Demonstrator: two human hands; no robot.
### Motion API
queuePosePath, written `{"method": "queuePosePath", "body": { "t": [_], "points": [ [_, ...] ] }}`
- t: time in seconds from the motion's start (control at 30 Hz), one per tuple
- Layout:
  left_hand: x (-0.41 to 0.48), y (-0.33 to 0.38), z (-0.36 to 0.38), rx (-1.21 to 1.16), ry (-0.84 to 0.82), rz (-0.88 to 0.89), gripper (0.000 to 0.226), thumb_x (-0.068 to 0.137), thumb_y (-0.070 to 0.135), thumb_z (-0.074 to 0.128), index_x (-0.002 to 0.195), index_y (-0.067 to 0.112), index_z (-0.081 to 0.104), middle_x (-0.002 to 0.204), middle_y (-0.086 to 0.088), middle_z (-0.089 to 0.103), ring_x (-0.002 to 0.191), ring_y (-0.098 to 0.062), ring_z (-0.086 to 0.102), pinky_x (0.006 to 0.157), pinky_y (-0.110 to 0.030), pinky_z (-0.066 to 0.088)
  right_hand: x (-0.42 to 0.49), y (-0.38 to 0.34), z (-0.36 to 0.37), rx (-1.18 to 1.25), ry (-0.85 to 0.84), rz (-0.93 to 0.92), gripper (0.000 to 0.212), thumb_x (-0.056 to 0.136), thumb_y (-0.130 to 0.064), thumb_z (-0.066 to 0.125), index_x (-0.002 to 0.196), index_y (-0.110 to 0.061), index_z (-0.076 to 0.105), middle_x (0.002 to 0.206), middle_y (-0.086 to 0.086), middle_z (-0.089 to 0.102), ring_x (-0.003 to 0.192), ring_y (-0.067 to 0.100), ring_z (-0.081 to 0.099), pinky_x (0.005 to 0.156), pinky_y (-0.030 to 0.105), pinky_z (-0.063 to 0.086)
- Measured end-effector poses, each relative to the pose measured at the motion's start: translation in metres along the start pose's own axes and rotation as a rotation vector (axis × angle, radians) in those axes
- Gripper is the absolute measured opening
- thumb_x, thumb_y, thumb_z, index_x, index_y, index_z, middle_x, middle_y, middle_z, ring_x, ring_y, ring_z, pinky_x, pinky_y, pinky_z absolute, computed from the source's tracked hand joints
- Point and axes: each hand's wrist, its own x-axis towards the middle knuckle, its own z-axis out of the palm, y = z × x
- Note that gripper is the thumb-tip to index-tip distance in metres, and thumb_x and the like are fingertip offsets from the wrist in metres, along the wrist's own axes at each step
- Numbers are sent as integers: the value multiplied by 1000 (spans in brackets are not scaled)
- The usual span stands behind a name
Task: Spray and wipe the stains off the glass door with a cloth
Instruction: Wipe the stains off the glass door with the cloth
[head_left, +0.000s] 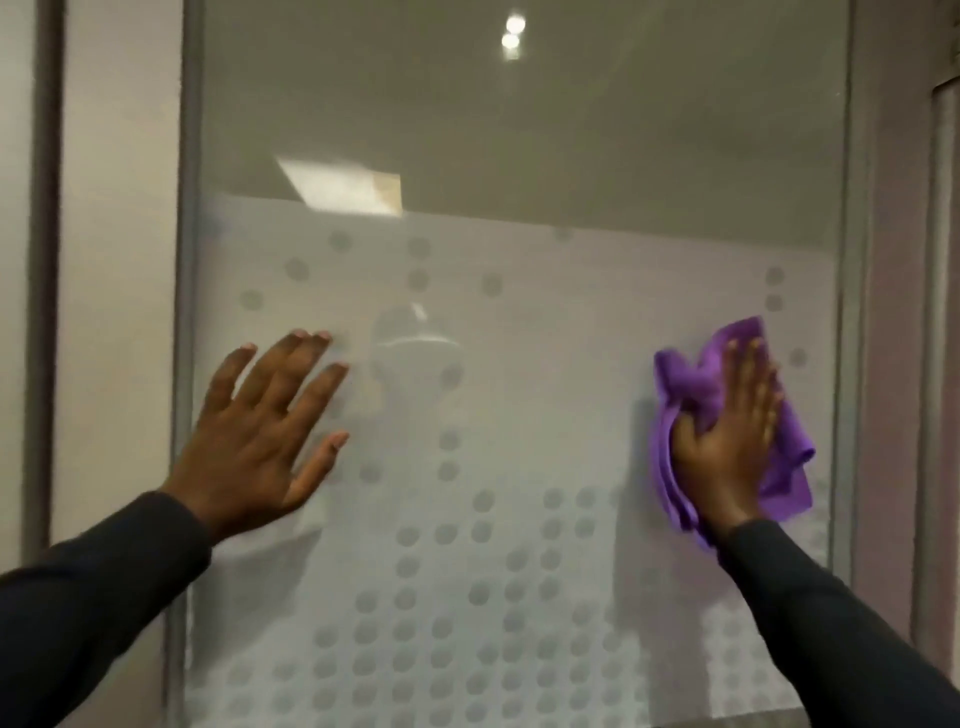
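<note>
Purple microfibre cloth is bunched under my right hand, which is pressing it flat against the frosted, dotted band of the glass door, close to the door's right frame. My fingers there are lying extended over the cloth, palm clamping it to the pane rather than gripping it in a fist. My left hand is resting bare on the glass near the left frame, fingers spread and holding nothing; the two hands are well apart.

I am judging this as the wiping step, since no spray bottle is showing anywhere in view. Stains are too faint for me to pick out against the frosting, so I cannot tell how much is left. The next move is calling for steady palm pressure while sweeping the cloth leftward across the pane, with the left hand bracing the door against swinging.

As for the cloth, its long axis is running roughly vertical, its folds trailing down toward my wrist and its upper corner pointing up and slightly right.
</note>
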Motion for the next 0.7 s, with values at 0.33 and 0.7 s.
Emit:
{"method": "queuePosePath", "body": {
  "t": [0.33,0.7],
  "points": [
    [-24,-99,4,63,-74,-115,76,95,56,29,157,12,25,166,-16,13,153,-32,13,121,-56,15,-61,-213,48,35,-27,-326,95,84,-52,48,161,-9,11,168,19,6,156,40,1,126,55,1],
    [-25,-103,6,51,-56,-93,72,98,54,33,158,15,24,166,-15,15,154,-30,12,120,-56,17,-91,-115,43,24,-386,-1121,71,101,-54,31,161,-16,20,167,12,21,154,37,16,126,52,3]
  ]
}}
